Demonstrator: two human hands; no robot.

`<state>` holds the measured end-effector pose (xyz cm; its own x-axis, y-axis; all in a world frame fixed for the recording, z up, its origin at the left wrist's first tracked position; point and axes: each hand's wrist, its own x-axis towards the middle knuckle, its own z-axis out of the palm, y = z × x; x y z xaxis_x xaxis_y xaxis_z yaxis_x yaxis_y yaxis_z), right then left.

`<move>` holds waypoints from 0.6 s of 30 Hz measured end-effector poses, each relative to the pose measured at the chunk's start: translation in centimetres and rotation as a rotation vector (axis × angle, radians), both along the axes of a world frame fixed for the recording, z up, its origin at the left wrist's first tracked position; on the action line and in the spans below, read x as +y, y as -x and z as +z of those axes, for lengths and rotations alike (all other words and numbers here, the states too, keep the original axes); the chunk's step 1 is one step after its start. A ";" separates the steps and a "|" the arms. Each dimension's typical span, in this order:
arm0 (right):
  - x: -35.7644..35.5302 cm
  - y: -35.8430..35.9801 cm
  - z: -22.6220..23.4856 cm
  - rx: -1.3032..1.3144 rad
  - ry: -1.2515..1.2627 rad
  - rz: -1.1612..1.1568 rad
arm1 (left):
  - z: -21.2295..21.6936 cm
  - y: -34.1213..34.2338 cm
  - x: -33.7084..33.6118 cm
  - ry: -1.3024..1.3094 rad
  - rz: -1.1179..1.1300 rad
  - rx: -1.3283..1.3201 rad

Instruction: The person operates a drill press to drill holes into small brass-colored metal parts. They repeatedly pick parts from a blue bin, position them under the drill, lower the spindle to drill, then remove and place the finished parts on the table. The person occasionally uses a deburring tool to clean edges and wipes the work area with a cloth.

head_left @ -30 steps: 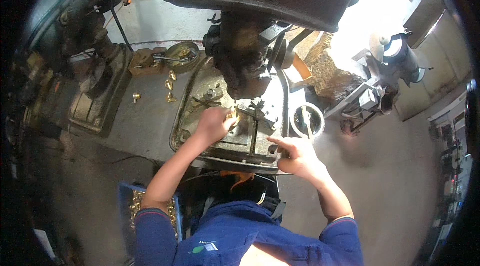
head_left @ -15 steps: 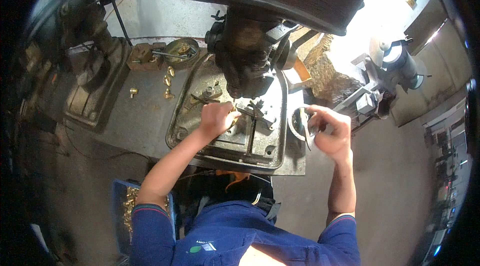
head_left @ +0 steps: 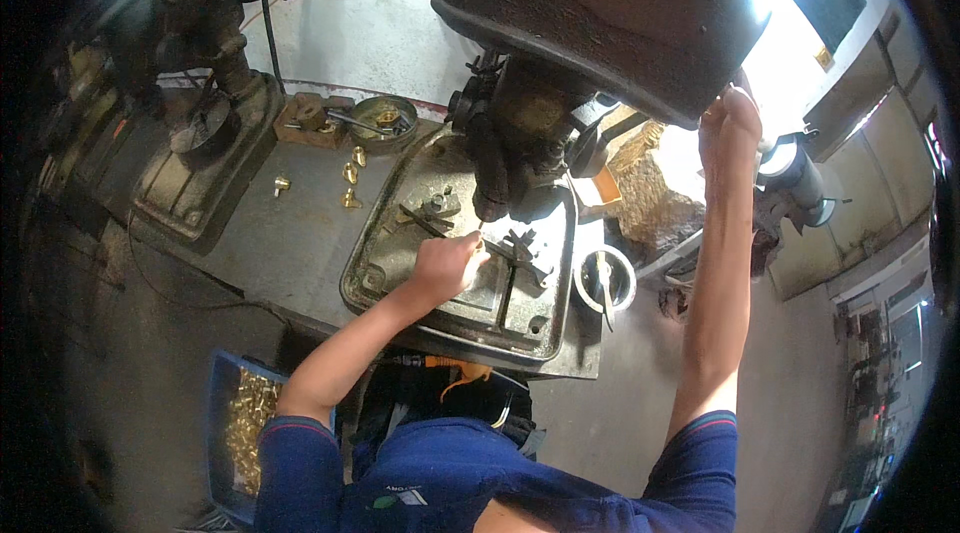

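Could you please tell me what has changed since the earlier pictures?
The right hand has moved from near the brush in the pot up to the right side of the machine head; its grip there is unclear. The left hand still holds a brass piece over the machine base.

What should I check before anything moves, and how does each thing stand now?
1. Brass fitting held: ok, pinched in the left hand.
2. Fitting aligned beneath the drill chuck: cannot tell; the hand hides much of it.
3. Left hand well clear of the chuck: not ok, it looks close.
4. Grip of the right hand: cannot tell; it's raised by the drill-press head's right edge.
5. Pale-handled tool out of the hands: ok, in the round pot.
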<state>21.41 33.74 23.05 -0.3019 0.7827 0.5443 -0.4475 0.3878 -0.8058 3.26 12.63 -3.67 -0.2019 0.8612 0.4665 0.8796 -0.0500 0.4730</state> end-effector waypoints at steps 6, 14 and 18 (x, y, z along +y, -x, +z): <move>-6.5 -3.3 -4.6 0.037 -0.438 -0.113 | -1.0 -0.3 -1.2 -0.009 -0.035 0.165; -15.4 -5.2 -11.9 -0.070 -0.390 -0.214 | -0.7 -0.5 -1.6 0.113 -0.012 0.153; -15.5 -4.8 -13.2 0.010 -0.480 -0.228 | -0.6 -0.4 -1.3 0.082 -0.038 0.138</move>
<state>26.17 18.26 9.87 -0.1462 0.4899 0.8594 -0.3159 0.8001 -0.5099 3.71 11.34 -4.28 -0.1071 0.9033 0.4155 0.9349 -0.0507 0.3512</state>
